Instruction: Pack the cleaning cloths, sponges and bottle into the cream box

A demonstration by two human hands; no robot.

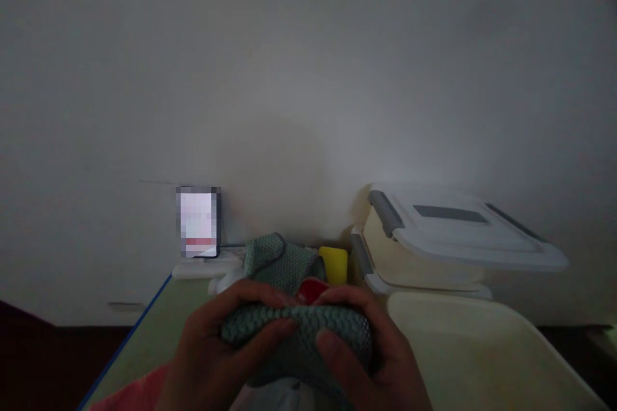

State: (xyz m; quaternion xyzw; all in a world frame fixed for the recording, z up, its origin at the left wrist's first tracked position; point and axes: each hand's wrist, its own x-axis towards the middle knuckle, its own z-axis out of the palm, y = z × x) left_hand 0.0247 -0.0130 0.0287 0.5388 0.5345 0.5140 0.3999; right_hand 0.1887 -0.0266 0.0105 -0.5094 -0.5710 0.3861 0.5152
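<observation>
A grey-green knitted piece (pixel 308 324) is held up between both hands, its chunky stitches showing along the top edge. My left hand (pixel 226 340) pinches it from the left, thumb in front and fingers behind. On the right, my right hand (pixel 371 340) grips the same piece, with its thumb pressed on the front face. Just behind the hands lies more grey-green knitted fabric (pixel 284 263), with a dark loop of cord or yarn over it. A red object (pixel 311 290) shows partly between the hands; its kind is hidden.
A lit phone (pixel 198 221) leans against the wall at the back left, above a white strip (pixel 207 268). A yellow block-like object (pixel 333 264) stands behind my right hand. White lidded storage boxes (pixel 424 257) are at the right, before them a pale tray-like container (pixel 463 308).
</observation>
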